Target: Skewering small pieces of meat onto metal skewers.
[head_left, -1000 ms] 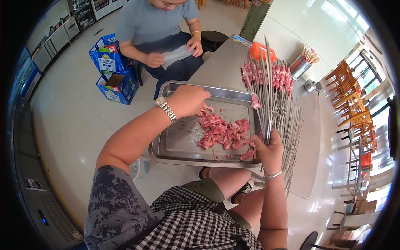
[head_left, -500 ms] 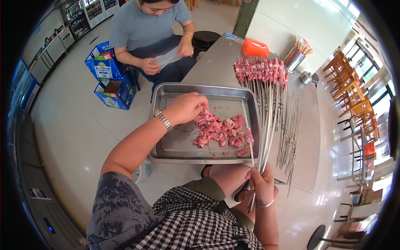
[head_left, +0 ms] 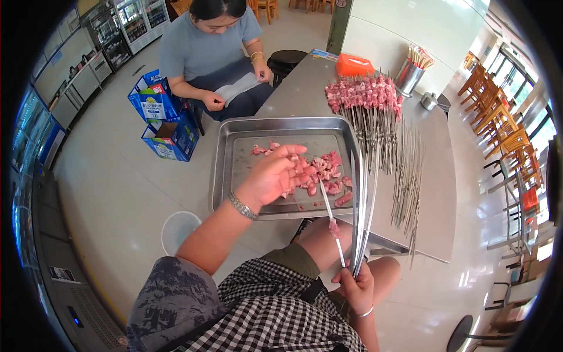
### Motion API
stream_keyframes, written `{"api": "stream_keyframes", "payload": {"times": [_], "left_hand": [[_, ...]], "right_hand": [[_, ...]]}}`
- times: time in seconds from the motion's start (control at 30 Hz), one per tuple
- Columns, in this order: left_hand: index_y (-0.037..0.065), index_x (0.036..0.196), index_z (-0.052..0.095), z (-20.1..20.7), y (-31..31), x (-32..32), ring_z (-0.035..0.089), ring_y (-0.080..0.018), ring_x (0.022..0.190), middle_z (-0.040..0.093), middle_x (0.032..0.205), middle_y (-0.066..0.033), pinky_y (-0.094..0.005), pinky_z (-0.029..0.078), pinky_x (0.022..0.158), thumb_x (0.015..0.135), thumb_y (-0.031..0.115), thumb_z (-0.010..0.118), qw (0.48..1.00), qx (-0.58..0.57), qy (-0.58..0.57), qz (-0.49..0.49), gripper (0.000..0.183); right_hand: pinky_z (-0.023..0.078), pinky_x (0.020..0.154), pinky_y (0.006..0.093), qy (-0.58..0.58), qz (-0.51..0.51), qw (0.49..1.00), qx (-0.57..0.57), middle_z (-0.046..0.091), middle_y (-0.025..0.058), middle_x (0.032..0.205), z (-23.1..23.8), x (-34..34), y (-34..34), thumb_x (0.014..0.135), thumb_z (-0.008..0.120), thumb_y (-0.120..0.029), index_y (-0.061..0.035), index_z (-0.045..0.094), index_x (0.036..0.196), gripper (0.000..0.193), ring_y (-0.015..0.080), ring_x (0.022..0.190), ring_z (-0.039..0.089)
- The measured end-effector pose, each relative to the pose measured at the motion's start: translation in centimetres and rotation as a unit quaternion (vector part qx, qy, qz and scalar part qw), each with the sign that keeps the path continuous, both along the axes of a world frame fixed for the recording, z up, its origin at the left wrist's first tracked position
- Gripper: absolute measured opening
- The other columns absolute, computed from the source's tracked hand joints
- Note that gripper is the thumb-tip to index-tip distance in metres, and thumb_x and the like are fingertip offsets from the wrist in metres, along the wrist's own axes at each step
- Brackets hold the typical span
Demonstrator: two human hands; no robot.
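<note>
Over the metal tray [head_left: 218, 170], my left hand [head_left: 271, 179] hangs with its palm turned up and its fingers apart, holding nothing that I can see. It hides part of the raw meat pieces [head_left: 327, 166] lying in the tray. Near my knee, my right hand [head_left: 356, 288] is closed round the lower ends of a bundle of flat metal skewers [head_left: 365, 220]. One metal skewer [head_left: 326, 202] from that hand leans left, its tip above the tray, with a bit of meat [head_left: 334, 228] threaded partway along it.
On the grey table [head_left: 437, 217] lie a row of loaded meat skewers [head_left: 363, 94] and several bare skewers [head_left: 409, 179]. Behind are an orange box [head_left: 354, 66] and a metal cup of sticks [head_left: 409, 77]. A person [head_left: 205, 53] sits opposite holding a white sheet [head_left: 234, 88]. A white bucket [head_left: 179, 232] stands left.
My left hand has left its pinch on the meat, turned palm up and opened. My right hand has come lower with the skewers, and the one carrying meat now tilts left. Meat lies further left.
</note>
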State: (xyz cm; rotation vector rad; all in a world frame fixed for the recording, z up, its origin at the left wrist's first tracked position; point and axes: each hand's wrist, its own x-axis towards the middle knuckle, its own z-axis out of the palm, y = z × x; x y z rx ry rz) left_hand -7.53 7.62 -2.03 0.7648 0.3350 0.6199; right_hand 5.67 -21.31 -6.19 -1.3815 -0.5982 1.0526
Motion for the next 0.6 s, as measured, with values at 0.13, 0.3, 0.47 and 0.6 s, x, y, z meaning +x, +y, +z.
{"api": "stream_keyframes", "payload": {"times": [0.13, 0.3, 0.47, 0.6], "left_hand": [[0.006, 0.115, 0.051, -0.8, -3.1, 1.8, 0.059, -0.0219, 0.097, 0.057, 0.094, -0.0047, -0.0346, 0.048, 0.084, 0.094, 0.013, 0.044, 0.996, -0.024, -0.081, -0.018, 0.024], [0.006, 0.117, 0.049, -0.4, -5.4, 3.0, 0.059, -0.0220, 0.097, 0.057, 0.097, -0.0049, -0.0341, 0.048, 0.085, 0.095, 0.012, 0.042, 0.996, -0.031, -0.085, -0.025, 0.024], [0.007, 0.120, 0.046, 0.4, -6.4, 2.5, 0.059, -0.0221, 0.098, 0.057, 0.097, -0.0057, -0.0351, 0.048, 0.088, 0.096, 0.014, 0.042, 0.997, -0.014, -0.077, -0.022, 0.025], [0.008, 0.123, 0.044, 0.2, -6.9, 2.3, 0.059, -0.0205, 0.100, 0.057, 0.100, -0.0039, -0.0342, 0.048, 0.086, 0.095, 0.018, 0.047, 0.997, 0.016, -0.073, -0.012, 0.030]], "right_hand": [[0.040, 0.049, 0.0182, -0.047, 0.011, 0.999, 0.005, 0.064, 0.0064, 0.071, -0.6, -0.6, -1.8, 0.089, 0.052, -0.003, -0.0003, 0.053, 0.102, 0.013, 0.0053, 0.055, 0.052], [0.034, 0.042, 0.0161, -0.088, -0.006, 0.996, 0.022, 0.063, 0.0059, 0.068, -1.8, -1.0, -3.6, 0.090, 0.052, -0.006, -0.0040, 0.051, 0.104, 0.014, 0.0033, 0.047, 0.045], [0.046, 0.056, 0.0205, -0.077, -0.013, 0.997, 0.004, 0.063, 0.0073, 0.072, -1.3, -1.3, -4.1, 0.088, 0.053, -0.001, 0.0030, 0.053, 0.101, 0.014, 0.0092, 0.063, 0.059], [0.047, 0.059, 0.0211, -0.080, -0.013, 0.997, 0.019, 0.063, 0.0070, 0.071, -1.3, -1.5, -3.9, 0.088, 0.052, 0.001, 0.0037, 0.053, 0.101, 0.013, 0.0102, 0.064, 0.060]]}}
